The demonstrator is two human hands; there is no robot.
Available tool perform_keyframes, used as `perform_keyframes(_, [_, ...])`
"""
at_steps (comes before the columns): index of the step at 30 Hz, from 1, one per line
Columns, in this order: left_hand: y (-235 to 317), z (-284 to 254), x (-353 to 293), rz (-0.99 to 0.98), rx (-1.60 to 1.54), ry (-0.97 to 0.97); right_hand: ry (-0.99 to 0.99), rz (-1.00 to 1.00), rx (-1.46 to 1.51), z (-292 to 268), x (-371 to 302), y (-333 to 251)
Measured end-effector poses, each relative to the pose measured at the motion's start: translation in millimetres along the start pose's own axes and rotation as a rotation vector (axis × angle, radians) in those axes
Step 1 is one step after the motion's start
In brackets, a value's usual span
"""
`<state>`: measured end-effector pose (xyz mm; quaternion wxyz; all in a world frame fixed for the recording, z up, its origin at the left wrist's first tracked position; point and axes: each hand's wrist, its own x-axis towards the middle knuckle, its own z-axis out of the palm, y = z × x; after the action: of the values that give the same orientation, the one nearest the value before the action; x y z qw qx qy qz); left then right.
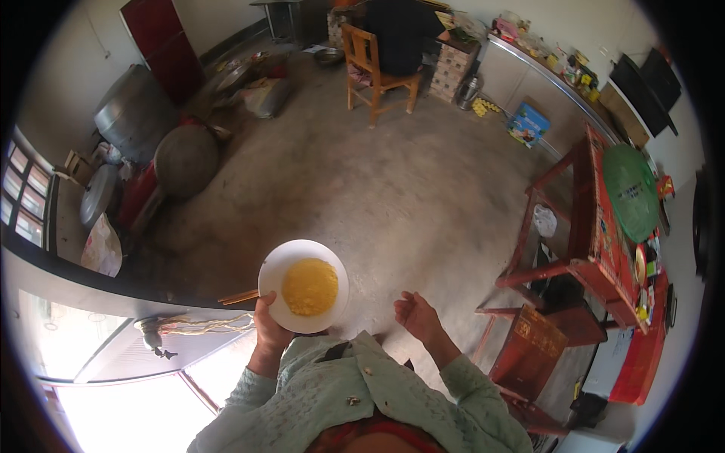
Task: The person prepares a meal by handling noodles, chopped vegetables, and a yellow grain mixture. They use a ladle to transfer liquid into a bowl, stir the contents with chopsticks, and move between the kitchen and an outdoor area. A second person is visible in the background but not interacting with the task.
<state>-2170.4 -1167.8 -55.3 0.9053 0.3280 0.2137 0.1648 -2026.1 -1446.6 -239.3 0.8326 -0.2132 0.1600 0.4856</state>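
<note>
My left hand [270,325] grips the near left side of a white bowl [273,262] in front of my body, thumb by the rim. In the bowl lies a yellow, grainy-looking food [310,287]; I cannot tell its exact kind. A pair of wooden chopsticks [239,297] sticks out to the left between my hand and the bowl. To the right of the bowl, apart from it, my right hand [418,317] hangs over the floor with loosely bent fingers and nothing in them.
A red wooden table [593,219] with a green lid [630,192] and a red stool [529,351] stand at my right. Far ahead is a wooden chair [370,68]. Large metal pots [137,113] crowd the left wall. Near my left is a glazed door [124,347].
</note>
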Motion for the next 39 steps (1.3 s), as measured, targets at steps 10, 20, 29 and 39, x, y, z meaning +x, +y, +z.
perform_keyframes(10, [4, -53, 135, 0.124, -0.108, 0.322, -0.195, -0.158, -0.756, 192, 166, -68])
perform_keyframes(20, [30, -66, 278, 0.336, 0.316, 0.355, 0.402, -0.196, -0.995, 178, 241, -168])
perform_keyframes(29, [83, -22, 395, 0.199, -0.538, 0.367, 0.609, -0.039, -0.798, 84, 291, -249])
perform_keyframes(39, [166, 31, 517, 0.471, -0.317, 0.511, 0.268, -0.125, -1.374, 211, 515, -398])
